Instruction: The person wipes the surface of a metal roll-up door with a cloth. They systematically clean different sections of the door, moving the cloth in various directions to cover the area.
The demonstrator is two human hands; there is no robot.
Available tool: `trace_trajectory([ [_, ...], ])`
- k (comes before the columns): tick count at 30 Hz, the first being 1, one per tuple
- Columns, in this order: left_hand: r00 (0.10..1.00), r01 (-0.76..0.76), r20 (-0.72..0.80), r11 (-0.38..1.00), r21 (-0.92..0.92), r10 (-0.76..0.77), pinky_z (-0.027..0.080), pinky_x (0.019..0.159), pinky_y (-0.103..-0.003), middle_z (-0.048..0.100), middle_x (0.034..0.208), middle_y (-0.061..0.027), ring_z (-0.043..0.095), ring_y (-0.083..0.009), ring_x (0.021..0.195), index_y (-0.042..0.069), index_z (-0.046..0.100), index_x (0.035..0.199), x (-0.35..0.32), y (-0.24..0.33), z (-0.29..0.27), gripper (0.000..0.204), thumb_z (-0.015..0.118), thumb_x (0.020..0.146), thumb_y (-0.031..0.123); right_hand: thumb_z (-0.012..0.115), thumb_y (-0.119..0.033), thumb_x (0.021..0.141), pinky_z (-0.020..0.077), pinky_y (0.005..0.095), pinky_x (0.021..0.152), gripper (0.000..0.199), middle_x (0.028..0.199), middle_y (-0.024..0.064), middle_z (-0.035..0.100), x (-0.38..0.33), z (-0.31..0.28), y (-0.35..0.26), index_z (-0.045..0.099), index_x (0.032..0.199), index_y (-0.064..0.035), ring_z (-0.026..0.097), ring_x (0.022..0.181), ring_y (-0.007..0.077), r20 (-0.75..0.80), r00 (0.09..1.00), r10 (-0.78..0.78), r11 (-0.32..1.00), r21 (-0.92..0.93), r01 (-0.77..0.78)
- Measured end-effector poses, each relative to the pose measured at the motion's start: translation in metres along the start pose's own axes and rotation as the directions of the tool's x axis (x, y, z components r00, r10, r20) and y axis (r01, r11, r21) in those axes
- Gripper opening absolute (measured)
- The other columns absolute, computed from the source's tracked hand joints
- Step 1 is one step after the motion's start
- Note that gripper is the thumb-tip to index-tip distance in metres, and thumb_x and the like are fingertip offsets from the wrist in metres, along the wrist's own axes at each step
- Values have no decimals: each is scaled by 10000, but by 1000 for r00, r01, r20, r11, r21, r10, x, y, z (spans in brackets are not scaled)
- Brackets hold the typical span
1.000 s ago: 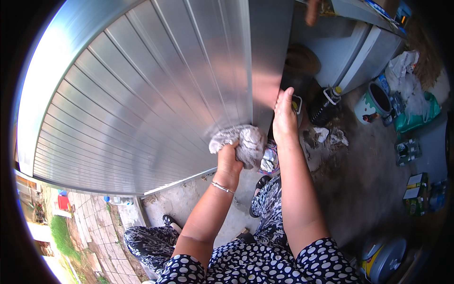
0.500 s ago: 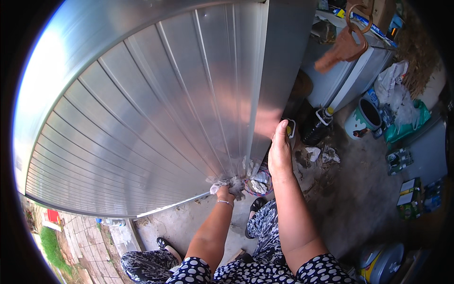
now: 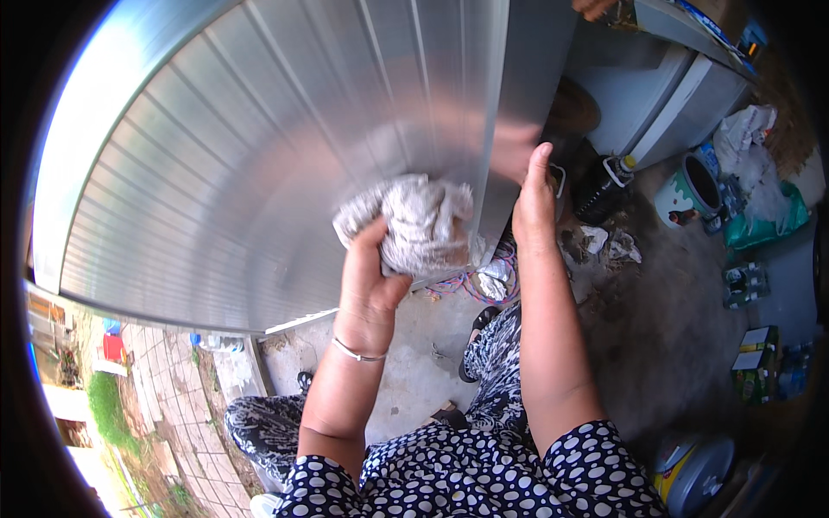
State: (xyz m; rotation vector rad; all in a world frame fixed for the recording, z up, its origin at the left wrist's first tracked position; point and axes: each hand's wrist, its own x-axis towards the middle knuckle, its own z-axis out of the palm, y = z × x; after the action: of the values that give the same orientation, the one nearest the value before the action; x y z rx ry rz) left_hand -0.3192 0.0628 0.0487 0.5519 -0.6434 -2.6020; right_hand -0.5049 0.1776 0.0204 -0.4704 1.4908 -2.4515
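My left hand [image 3: 370, 276] is closed on a crumpled grey-white rag [image 3: 410, 226], with the thumb along its near side. The rag is up against the ribbed metal door [image 3: 285, 173], and motion blurs it a little. To the right, my right hand [image 3: 535, 207] is raised edge-on beside the dark side panel [image 3: 528, 86] of the door, thumb stretched upward. Its reflection shows in that panel. The other fingers are mostly hidden, and I cannot tell whether the palm presses on the metal.
A coil of coloured cord [image 3: 509, 268] and scraps lie at the door's foot. Further right stand a dark jug [image 3: 604, 192], a green-and-white bucket [image 3: 686, 194] and plastic bags [image 3: 751, 164]. A drum [image 3: 695, 475] is at lower right. Paving [image 3: 168, 380] lies outside at left.
My left hand has brought the rag up from the door's bottom edge towards me, higher on the metal. The view has shifted, and my right hand stays by the door's edge.
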Motion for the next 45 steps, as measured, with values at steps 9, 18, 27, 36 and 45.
trace_trajectory([
  [9, 930, -310, 203, 951, -14, 307, 475, 944, -434, 580, 1164, -166, 575, -295, 1079, -24, 512, 1170, -44, 74, 94, 292, 452, 925, 122, 421, -305, 993, 393, 296, 957, 358, 1155, 114, 553, -17, 2, -15, 485, 1174, -2, 526, 1081, 195, -178, 899, -400, 912, -175, 371],
  [18, 955, -157, -223, 970, 185, 197, 480, 927, -423, 576, 1154, -170, 576, -299, 1067, -38, 493, 1187, 3, -7, -12, 293, 404, 924, 57, 626, -147, 867, 439, 249, 611, 134, 758, 63, 557, -69, 33, -24, 602, 905, -21, 542, 667, 151, 449, 769, -455, 739, -292, 608],
  [27, 965, 0, -259, 990, 141, 37, 515, 829, -415, 608, 1076, -150, 609, -281, 979, 6, 535, 1149, 15, -42, -106, 261, 439, 921, 90, 768, -315, 679, 430, 394, 920, 636, 1136, 114, 556, -98, 62, 0, 528, 1233, -113, 518, 1083, 311, 759, 644, 97, 442, -613, 655],
  [36, 965, 121, 211, 977, 174, -157, 429, 902, -339, 496, 1248, -52, 467, -190, 1155, 66, 438, 1267, -74, 17, -77, 447, 596, 861, 170, 774, -123, 675, 445, 383, 887, 643, 1094, 128, 527, -106, 77, 29, 481, 1247, -92, 526, 1055, 317, 797, 590, 133, 732, -480, 483],
  [45, 739, -512, 241, 292, 808, 630, 477, 840, -264, 629, 972, -42, 594, -114, 914, 6, 582, 1026, -92, 128, -129, 121, 532, 923, 46, 721, 33, 610, 448, 344, 857, 500, 1055, 113, 540, -111, 100, -28, 575, 1083, -37, 552, 997, 294, 711, 569, -413, 583, -274, 765],
])
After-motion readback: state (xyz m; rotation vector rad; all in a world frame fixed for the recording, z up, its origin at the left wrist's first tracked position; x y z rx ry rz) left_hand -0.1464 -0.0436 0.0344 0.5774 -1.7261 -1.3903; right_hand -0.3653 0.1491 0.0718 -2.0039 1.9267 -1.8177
